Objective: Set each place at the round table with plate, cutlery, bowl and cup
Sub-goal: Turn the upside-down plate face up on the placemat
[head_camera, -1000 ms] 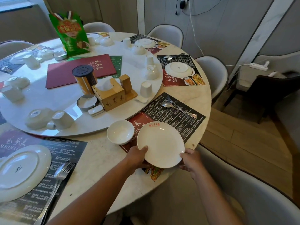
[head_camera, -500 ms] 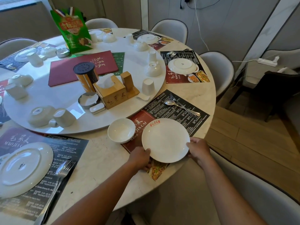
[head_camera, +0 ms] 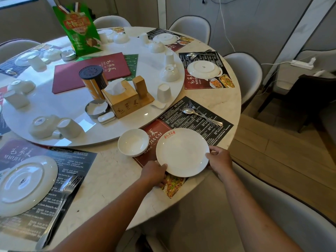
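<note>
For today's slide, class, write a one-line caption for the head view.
Both hands, left and right, hold a white plate on the placemat beside a bowl.

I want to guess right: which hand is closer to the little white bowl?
Left. The left hand holds the plate's near-left rim, just below the bowl. The right hand holds the plate's right rim, so the plate lies between it and the bowl.

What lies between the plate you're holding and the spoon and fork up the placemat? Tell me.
In the head view, only printed placemat lies between the plate and the spoon and fork; nothing stands there.
</note>
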### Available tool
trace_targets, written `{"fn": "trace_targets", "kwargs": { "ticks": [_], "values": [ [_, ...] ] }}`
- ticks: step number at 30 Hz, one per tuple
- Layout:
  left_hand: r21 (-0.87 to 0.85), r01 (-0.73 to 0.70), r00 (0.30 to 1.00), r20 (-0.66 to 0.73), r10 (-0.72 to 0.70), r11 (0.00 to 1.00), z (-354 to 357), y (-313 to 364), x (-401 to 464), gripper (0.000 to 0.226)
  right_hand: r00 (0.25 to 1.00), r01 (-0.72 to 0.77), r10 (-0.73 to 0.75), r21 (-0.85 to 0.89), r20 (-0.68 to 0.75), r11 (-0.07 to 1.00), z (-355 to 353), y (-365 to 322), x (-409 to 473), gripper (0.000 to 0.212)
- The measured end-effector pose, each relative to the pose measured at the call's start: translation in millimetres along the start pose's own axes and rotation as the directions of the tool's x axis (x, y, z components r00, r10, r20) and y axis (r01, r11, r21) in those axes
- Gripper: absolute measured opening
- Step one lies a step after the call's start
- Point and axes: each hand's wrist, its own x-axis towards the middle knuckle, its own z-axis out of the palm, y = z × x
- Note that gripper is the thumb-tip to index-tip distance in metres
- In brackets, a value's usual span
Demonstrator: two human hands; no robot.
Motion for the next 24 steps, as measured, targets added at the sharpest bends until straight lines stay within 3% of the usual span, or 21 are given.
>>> {"fn": "trace_targets", "kwargs": {
  "ticks": [15,24],
  "values": [
    [-0.013,-0.017,0.998,-0.066,0.016,1.0,4,-1,-5,0.025,0.997,0.076,-0.076,0.024,0.008,0.997,-1,8,-14,0.053],
    [0.031,-0.085,0.979,-0.185,0.089,0.996,15,-4,-25,0.036,0.987,0.158,-0.155,-0.177,0.03,0.971,4,8,-25,0.061]
  ]
}}
